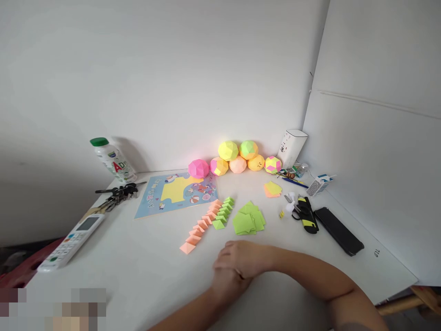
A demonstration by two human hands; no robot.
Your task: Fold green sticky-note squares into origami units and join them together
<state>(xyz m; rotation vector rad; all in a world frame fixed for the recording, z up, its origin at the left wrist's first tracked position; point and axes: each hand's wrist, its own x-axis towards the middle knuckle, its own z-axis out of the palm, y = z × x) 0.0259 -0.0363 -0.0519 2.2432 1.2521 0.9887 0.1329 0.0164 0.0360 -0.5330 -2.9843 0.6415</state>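
Observation:
Near the front middle of the table, my right hand (243,257) lies over my left hand (227,279), the two touching. The fingers of both look curled in and closed; whatever they may hold is hidden. Just beyond them lies a loose pile of green paper pieces (248,219). To its left run two rows of small folded paper units, one of orange units (195,233) and a shorter one of green units (223,212). A few yellow and orange paper pieces (273,188) lie farther back.
Several faceted paper balls (237,164) are stacked against the wall. A printed blue sheet (155,195), bottle (115,161), keys (120,195) and remote control (74,241) occupy the left. On the right are scissors (299,210), a yellow-black cutter (308,216), a black case (339,230) and a white box (292,148).

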